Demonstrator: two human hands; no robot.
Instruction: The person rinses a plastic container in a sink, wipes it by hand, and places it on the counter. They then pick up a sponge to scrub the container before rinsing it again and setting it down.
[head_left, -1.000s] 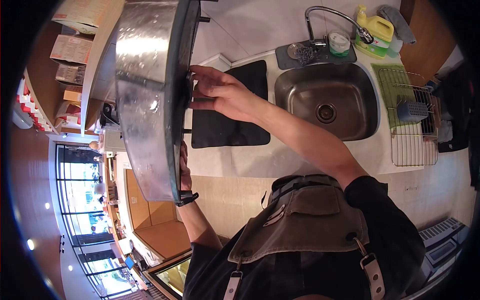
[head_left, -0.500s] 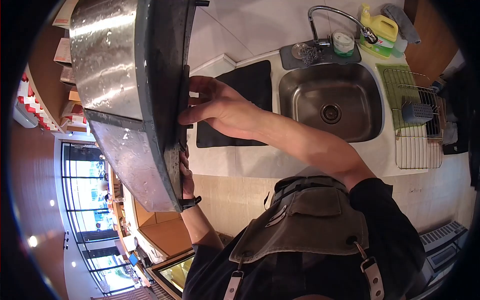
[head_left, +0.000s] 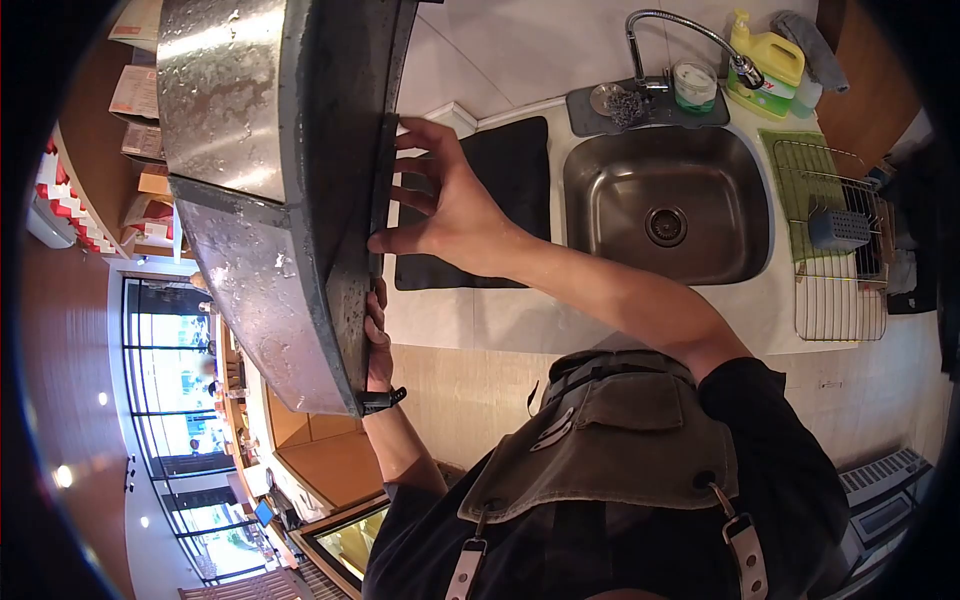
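A large wet metal cover with dark edges and a greyish see-through lower panel stands tilted on its side at the left. My left hand, with a black band at the wrist, is wrapped round the cover's lower right edge, its palm partly hidden. Higher on the same side, my right hand touches the dark rim with its fingers spread apart. The right thumb rests low on the rim and the fingertips higher up.
Right of the hands are a black mat, a steel sink with a faucet, a yellow jug, a green-lidded tub and a wire rack. Shelves with boxes stand behind the cover.
The cover has shifted slightly right and up in view. My right hand's fingers have spread wider along the rim. My left hand keeps its place on the lower edge.
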